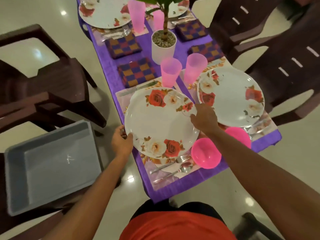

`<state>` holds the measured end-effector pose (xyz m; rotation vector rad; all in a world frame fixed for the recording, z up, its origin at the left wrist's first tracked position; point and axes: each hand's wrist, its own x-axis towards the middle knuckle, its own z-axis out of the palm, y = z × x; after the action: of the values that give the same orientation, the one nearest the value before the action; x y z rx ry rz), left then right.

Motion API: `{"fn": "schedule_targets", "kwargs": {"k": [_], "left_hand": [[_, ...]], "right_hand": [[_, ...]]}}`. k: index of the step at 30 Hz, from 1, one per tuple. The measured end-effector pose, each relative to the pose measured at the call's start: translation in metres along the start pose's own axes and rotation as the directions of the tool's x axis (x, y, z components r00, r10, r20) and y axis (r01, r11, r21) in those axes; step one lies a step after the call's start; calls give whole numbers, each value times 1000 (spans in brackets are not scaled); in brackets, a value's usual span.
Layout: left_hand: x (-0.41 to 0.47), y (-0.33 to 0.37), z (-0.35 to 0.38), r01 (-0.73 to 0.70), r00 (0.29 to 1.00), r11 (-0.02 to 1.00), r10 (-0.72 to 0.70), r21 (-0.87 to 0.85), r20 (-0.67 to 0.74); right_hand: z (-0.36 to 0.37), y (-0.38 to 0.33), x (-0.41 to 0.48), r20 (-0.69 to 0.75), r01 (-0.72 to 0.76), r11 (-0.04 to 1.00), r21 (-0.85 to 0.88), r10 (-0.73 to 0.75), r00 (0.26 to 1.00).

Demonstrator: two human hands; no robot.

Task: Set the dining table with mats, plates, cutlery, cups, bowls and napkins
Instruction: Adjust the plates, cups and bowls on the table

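A: Item: round white plate with red rose print (159, 122); location?
B: Over the glossy floral placemat (122, 103), near left setting of the purple-clothed table (173, 189); left hand (121, 141) curled on its near rim; right hand (204, 118) pinching its far right rim; round pink plastic bowl (206, 153) just beside

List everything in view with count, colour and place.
Tablecloth: one, purple, beneath the settings
Shiny floral mats: four, pale, on tablecloth
Round floral plates: four, white, one per mat
Plastic cups: four, translucent pink, beside plates
Plastic bowls: two, pink, near end
Metal cutlery: several, silver, on mats
Potted plant: one, white pot, centre
Checked cloth napkins: four, purple-orange, around plant
Chairs: several, dark brown, both sides
Plastic tub: one, grey, lower left
Left hand, right hand: grip nearest plate's opposite rims
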<state>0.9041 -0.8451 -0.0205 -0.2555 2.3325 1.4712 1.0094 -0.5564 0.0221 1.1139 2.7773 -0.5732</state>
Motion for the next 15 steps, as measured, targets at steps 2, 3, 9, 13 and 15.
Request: {"fn": "schedule_targets", "kwargs": {"k": [2,3,9,13,15], "left_hand": [[1,0,2,-1,1000,1000,1,24,3],[1,-1,3,3,1000,1000,-3,26,-5],[-2,1,9,41,993,999,-41,-3,-109],[-4,5,15,90,980,995,-96,-43,-172],[-9,13,21,91,960,996,-92,-16,-264]], "right_hand": [[2,-2,5,10,10,1000,-16,-10,1000],[5,-1,7,7,16,1000,-16,-16,1000],[12,7,22,-19,87,995,50,-86,996],[10,14,31,-1,154,984,88,-155,988],[10,20,35,18,184,977,109,-187,982]]}}
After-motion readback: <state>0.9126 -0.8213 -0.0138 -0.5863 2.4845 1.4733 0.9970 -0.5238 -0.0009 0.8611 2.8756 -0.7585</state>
